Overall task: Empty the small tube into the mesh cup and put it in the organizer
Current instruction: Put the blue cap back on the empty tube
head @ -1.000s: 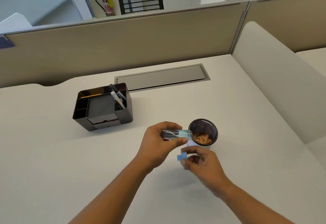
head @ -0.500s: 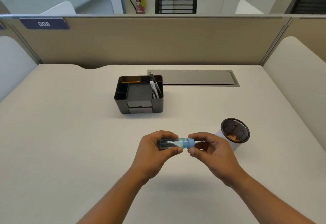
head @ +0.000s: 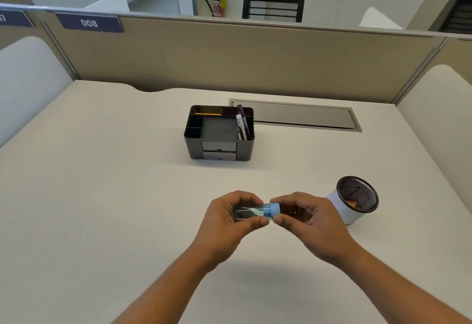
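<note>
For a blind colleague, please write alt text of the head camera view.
Two bare hands hold a small clear plastic tube level above a white desk, left hand on its body, right hand on its blue cap. A mesh cup stands right; a black organizer behind.

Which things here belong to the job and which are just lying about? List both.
Job: small tube with blue cap, held by left hand and right hand; mesh cup; organizer.

Lying about: pens and pencil in the organizer; desk cable hatch.
</note>
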`<action>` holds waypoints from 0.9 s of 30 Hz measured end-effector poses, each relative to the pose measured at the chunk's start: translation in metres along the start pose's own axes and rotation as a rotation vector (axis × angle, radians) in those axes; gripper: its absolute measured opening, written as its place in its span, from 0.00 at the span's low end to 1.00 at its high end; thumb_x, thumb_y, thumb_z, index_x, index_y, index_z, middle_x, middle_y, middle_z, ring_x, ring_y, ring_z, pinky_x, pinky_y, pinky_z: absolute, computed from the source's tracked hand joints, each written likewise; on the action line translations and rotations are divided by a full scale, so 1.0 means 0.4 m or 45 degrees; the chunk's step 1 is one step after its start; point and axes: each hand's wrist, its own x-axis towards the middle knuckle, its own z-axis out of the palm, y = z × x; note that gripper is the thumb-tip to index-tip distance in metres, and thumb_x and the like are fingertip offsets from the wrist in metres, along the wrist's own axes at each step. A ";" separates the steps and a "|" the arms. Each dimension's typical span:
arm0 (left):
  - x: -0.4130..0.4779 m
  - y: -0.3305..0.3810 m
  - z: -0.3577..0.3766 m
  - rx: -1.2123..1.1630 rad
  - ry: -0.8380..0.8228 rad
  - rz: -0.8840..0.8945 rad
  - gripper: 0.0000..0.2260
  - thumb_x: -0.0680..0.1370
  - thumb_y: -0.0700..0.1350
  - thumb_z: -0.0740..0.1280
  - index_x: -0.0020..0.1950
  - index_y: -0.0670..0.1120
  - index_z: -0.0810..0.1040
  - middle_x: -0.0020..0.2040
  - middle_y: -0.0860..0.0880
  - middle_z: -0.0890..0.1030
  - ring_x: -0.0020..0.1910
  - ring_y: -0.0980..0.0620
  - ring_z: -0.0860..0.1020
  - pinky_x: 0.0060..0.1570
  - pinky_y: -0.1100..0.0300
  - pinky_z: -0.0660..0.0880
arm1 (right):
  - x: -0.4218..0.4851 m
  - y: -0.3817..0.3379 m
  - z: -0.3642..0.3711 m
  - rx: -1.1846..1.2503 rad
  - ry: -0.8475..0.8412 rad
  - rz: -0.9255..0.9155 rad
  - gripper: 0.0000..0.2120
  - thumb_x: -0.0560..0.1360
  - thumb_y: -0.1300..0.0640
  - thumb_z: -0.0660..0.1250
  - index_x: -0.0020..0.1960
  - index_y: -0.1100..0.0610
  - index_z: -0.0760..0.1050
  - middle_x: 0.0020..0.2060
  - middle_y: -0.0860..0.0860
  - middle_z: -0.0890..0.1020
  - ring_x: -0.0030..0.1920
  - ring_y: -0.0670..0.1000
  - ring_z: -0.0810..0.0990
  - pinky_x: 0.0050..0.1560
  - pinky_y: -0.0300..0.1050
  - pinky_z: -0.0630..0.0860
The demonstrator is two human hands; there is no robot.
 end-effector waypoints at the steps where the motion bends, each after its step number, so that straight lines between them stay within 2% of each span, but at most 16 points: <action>1: 0.000 0.000 -0.001 -0.003 -0.005 0.011 0.12 0.65 0.48 0.78 0.46 0.56 0.82 0.45 0.58 0.84 0.46 0.55 0.83 0.42 0.64 0.80 | 0.000 -0.001 0.002 0.002 -0.005 0.010 0.12 0.69 0.52 0.75 0.52 0.51 0.84 0.44 0.48 0.86 0.43 0.49 0.84 0.43 0.35 0.79; 6: -0.002 -0.005 -0.001 -0.027 0.011 0.045 0.12 0.64 0.50 0.78 0.46 0.53 0.82 0.45 0.57 0.85 0.46 0.53 0.84 0.43 0.64 0.80 | 0.006 -0.006 0.004 0.014 -0.030 -0.017 0.11 0.70 0.51 0.75 0.51 0.52 0.84 0.42 0.49 0.86 0.39 0.48 0.83 0.41 0.37 0.79; 10: -0.002 0.000 0.005 -0.105 -0.001 0.038 0.10 0.67 0.48 0.78 0.45 0.51 0.82 0.42 0.51 0.86 0.39 0.49 0.84 0.41 0.60 0.81 | 0.015 -0.014 0.016 0.113 -0.021 0.019 0.06 0.75 0.52 0.72 0.47 0.54 0.84 0.37 0.52 0.85 0.34 0.48 0.82 0.38 0.40 0.80; 13: -0.009 0.010 0.028 -0.093 -0.111 0.034 0.08 0.72 0.47 0.76 0.46 0.49 0.79 0.39 0.49 0.85 0.33 0.49 0.83 0.38 0.58 0.81 | 0.031 -0.024 0.026 -0.221 0.041 -0.122 0.21 0.78 0.44 0.59 0.36 0.56 0.77 0.29 0.53 0.79 0.29 0.49 0.76 0.30 0.43 0.73; 16: -0.020 0.015 0.050 -0.175 -0.138 -0.005 0.07 0.76 0.49 0.71 0.47 0.47 0.76 0.36 0.48 0.83 0.29 0.49 0.79 0.36 0.54 0.81 | 0.046 -0.030 0.023 -0.472 0.019 -0.332 0.22 0.80 0.45 0.52 0.33 0.56 0.69 0.27 0.51 0.73 0.30 0.51 0.71 0.30 0.50 0.69; 19: -0.025 0.022 0.050 -0.257 -0.144 -0.022 0.07 0.78 0.50 0.68 0.46 0.47 0.75 0.34 0.49 0.79 0.26 0.51 0.73 0.31 0.54 0.79 | 0.054 -0.028 0.013 -0.609 0.052 -0.477 0.20 0.80 0.45 0.51 0.33 0.52 0.66 0.28 0.49 0.71 0.30 0.49 0.69 0.29 0.47 0.67; 21: -0.031 0.027 0.053 -0.226 -0.162 -0.008 0.10 0.77 0.54 0.69 0.45 0.48 0.75 0.32 0.52 0.77 0.26 0.52 0.72 0.30 0.58 0.77 | 0.051 -0.025 0.022 -0.628 0.096 -0.536 0.16 0.80 0.50 0.51 0.33 0.49 0.62 0.28 0.47 0.68 0.29 0.47 0.67 0.28 0.45 0.65; 24: -0.036 0.029 0.058 -0.153 -0.136 0.035 0.14 0.74 0.60 0.67 0.45 0.50 0.74 0.34 0.55 0.77 0.28 0.53 0.74 0.32 0.60 0.76 | 0.050 -0.027 0.042 -0.550 0.177 -0.522 0.14 0.79 0.53 0.50 0.35 0.45 0.60 0.27 0.44 0.65 0.29 0.43 0.65 0.29 0.36 0.62; 27: -0.042 0.026 0.060 -0.145 -0.116 0.081 0.14 0.74 0.59 0.67 0.46 0.49 0.72 0.36 0.58 0.77 0.28 0.52 0.75 0.32 0.60 0.76 | 0.044 -0.028 0.052 -0.524 0.205 -0.492 0.14 0.79 0.53 0.50 0.35 0.41 0.59 0.27 0.39 0.64 0.29 0.40 0.65 0.31 0.29 0.59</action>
